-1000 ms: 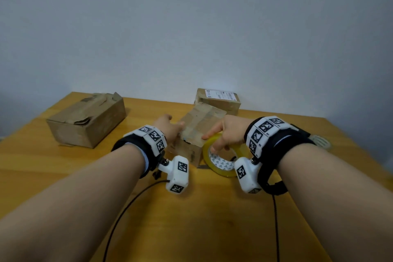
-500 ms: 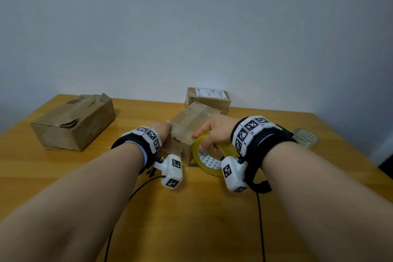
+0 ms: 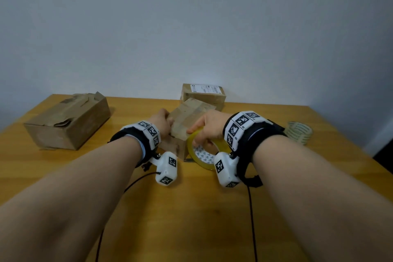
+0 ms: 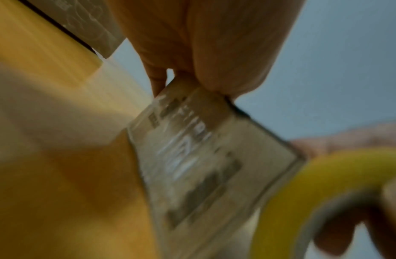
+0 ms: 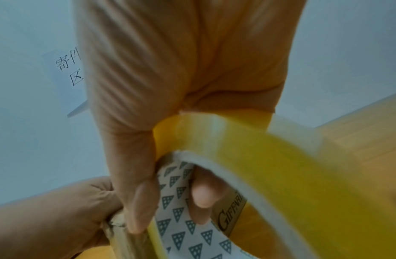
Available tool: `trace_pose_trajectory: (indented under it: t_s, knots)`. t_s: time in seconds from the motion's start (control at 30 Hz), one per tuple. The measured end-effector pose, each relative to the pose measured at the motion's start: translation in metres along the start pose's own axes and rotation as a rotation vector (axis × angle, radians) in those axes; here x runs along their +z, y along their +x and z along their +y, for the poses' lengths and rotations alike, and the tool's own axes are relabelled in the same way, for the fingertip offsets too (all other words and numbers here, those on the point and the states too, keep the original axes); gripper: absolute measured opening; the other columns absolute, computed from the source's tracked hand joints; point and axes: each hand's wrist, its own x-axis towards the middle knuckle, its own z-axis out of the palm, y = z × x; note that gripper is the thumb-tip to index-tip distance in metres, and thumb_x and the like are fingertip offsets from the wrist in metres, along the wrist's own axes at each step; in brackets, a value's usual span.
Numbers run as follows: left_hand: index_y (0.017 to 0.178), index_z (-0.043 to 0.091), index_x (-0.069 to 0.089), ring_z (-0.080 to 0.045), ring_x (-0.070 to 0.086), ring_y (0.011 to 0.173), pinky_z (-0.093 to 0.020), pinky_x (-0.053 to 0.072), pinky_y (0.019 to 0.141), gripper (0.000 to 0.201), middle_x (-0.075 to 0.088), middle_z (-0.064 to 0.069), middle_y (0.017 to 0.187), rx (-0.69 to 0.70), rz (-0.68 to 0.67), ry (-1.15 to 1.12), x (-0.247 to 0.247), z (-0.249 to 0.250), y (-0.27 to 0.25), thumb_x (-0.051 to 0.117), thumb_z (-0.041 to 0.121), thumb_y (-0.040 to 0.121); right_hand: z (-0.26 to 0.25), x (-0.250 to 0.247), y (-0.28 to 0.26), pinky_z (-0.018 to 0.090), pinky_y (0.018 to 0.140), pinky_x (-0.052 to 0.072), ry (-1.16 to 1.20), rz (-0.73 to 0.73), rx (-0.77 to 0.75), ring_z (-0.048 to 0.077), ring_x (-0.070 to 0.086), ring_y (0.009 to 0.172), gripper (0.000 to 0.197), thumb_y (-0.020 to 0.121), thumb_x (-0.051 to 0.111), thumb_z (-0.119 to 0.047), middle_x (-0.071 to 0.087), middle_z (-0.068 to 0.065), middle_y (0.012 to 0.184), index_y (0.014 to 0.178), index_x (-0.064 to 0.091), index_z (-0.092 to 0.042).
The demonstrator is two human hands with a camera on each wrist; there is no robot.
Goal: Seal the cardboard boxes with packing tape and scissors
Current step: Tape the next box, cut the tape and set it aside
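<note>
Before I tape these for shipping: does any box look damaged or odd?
Yes. The large box at the table's left has a crumpled, torn top with flaps not lying flat. The small box between the hands sits tilted. The labelled box behind looks intact.

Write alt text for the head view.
Right hand grips a yellow tape roll against a small cardboard box that the left hand holds on a wooden table; two more boxes sit behind.
</note>
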Motion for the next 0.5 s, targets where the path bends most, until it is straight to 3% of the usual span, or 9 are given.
trace_pose_trajectory:
  t_s: [0.1, 0.17, 0.27, 0.33, 0.4, 0.47, 0.5]
  knots:
    - [0.134, 0.013, 0.043, -0.031, 0.060, 0.099, -0.037, 0.051, 0.079, 0.037, 0.060, -0.015, 0.121, 0.007, -0.047, 0.129, -0.012, 0.002, -0.004, 0.044, 0.020, 0.098, 0.002, 0.001, 0.002, 0.037, 0.083, 0.058, 0.020, -0.002, 0.012, 0.019, 0.058, 0.055, 0.039, 0.073, 0.084, -0.015, 0.069, 0.005, 0.060, 0.110, 0.074, -0.024]
    - [0.140, 0.016, 0.038, -0.030, 0.054, 0.117, -0.037, 0.049, 0.090, 0.045, 0.051, -0.012, 0.137, 0.096, -0.035, 0.202, -0.012, 0.007, -0.012, 0.045, 0.017, 0.095, 0.002, 0.002, 0.002, 0.037, 0.079, 0.059, 0.022, 0.005, 0.012, 0.019, 0.058, 0.055, 0.039, 0.074, 0.084, -0.014, 0.071, 0.006, 0.063, 0.110, 0.074, -0.023]
    - [0.144, 0.017, 0.028, -0.027, 0.059, 0.109, -0.039, 0.051, 0.090, 0.054, 0.053, -0.010, 0.133, 0.253, -0.004, 0.162, 0.000, 0.013, -0.033, 0.049, 0.023, 0.094, 0.001, 0.004, 0.005, 0.038, 0.076, 0.059, 0.019, 0.022, -0.001, 0.017, 0.060, 0.056, 0.034, 0.075, 0.082, -0.012, 0.073, 0.009, 0.068, 0.107, 0.075, -0.018]
    - [0.140, 0.016, 0.029, -0.028, 0.057, 0.110, -0.043, 0.050, 0.094, 0.054, 0.053, -0.012, 0.132, 0.285, -0.024, 0.251, 0.008, 0.015, -0.043, 0.048, 0.027, 0.091, -0.002, 0.005, 0.007, 0.035, 0.072, 0.059, 0.019, 0.026, -0.024, 0.014, 0.061, 0.054, 0.033, 0.075, 0.082, -0.012, 0.074, 0.007, 0.070, 0.107, 0.076, -0.018]
    - [0.147, 0.014, 0.021, -0.031, 0.039, 0.134, -0.044, 0.034, 0.112, 0.064, 0.033, -0.013, 0.151, 0.292, -0.100, 0.278, 0.014, 0.011, -0.046, 0.049, 0.030, 0.090, -0.001, 0.006, 0.009, 0.034, 0.073, 0.059, 0.032, 0.020, -0.025, 0.009, 0.061, 0.050, 0.031, 0.076, 0.081, -0.014, 0.072, 0.000, 0.063, 0.106, 0.077, -0.020]
    - [0.153, 0.015, 0.009, -0.024, 0.015, 0.146, -0.037, 0.013, 0.118, 0.077, 0.009, -0.006, 0.161, 0.325, -0.154, 0.321, 0.012, 0.008, -0.046, 0.050, 0.037, 0.092, 0.000, 0.005, 0.009, 0.037, 0.084, 0.059, 0.049, -0.002, -0.025, 0.011, 0.063, 0.053, 0.035, 0.076, 0.083, -0.022, 0.072, -0.004, 0.063, 0.110, 0.075, -0.023]
    - [0.154, 0.016, 0.006, -0.022, 0.010, 0.148, -0.034, 0.008, 0.118, 0.078, 0.004, -0.004, 0.162, 0.348, -0.164, 0.350, 0.010, 0.007, -0.045, 0.050, 0.038, 0.093, 0.000, 0.004, 0.009, 0.038, 0.091, 0.057, 0.046, -0.023, -0.024, 0.013, 0.067, 0.059, 0.044, 0.076, 0.083, -0.029, 0.073, -0.004, 0.067, 0.118, 0.071, -0.026]
